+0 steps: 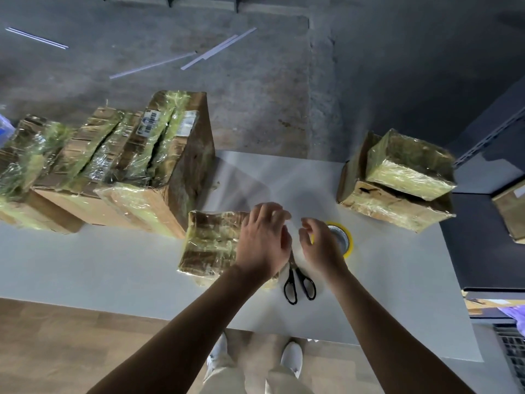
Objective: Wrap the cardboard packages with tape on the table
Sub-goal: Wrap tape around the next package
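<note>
The small cardboard package [210,245] lies flat on the white table [113,265] right in front of the person, already shiny with clear tape, its right end tucked under the left hand [264,237]. That hand hovers with its fingers bent downward, and a faint clear film seems to stretch away from its fingertips, though it is too blurred for me to say whether they have hold of it. The right hand [321,245] is just beside it, fingers curled over the yellow tape roll [345,237]; I cannot tell if it pinches a tape end or nothing at all. Black scissors [299,282] lie closed on the table between the two wrists. From here I'd worry most about the loose tape: if a free end is up, it could fold back and stick to itself or to a finger. The package is light enough that a pull might drag it toward the scissors. The taped stack on the left [127,166] and the two stacked packages on the right [403,180] sit well apart
</note>
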A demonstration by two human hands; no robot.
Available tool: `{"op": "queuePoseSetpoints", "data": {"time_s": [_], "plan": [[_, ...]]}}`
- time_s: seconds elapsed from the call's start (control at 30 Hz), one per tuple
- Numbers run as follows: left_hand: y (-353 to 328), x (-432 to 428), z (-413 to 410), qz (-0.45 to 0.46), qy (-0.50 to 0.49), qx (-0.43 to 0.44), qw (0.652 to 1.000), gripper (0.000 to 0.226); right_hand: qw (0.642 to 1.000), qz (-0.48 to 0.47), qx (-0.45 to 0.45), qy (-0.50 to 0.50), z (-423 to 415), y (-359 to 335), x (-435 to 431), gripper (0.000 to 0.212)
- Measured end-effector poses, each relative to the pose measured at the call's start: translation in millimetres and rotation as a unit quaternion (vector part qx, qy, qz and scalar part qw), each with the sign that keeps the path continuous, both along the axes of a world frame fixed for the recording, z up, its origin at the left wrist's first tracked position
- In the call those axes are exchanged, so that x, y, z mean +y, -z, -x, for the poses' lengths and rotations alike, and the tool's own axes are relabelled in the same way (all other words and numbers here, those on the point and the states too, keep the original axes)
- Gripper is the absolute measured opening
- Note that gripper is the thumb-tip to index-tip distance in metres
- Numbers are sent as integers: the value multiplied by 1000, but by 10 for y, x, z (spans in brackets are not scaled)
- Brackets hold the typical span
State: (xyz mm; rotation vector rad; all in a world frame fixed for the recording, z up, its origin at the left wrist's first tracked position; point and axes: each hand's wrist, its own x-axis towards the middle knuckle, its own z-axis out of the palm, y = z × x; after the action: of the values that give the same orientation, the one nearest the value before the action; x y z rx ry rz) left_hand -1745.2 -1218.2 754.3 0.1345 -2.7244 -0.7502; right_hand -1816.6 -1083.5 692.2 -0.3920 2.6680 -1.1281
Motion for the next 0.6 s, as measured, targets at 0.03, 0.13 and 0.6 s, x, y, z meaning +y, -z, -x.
{"op": "queuePoseSetpoints", "data": {"time_s": [0.03,0.13,0.6], "plan": [[-9,76,73,-16,-2,-3,1000,31,999,-33,27,9,34,51,114,27],[1,246,247,-72,-9,-37,997,27,990,-115,75,25,111,195,407,17],[35,571,579,-223,-59,-245,941,26,953,-282,78,-81,198,379,566,19]]}}
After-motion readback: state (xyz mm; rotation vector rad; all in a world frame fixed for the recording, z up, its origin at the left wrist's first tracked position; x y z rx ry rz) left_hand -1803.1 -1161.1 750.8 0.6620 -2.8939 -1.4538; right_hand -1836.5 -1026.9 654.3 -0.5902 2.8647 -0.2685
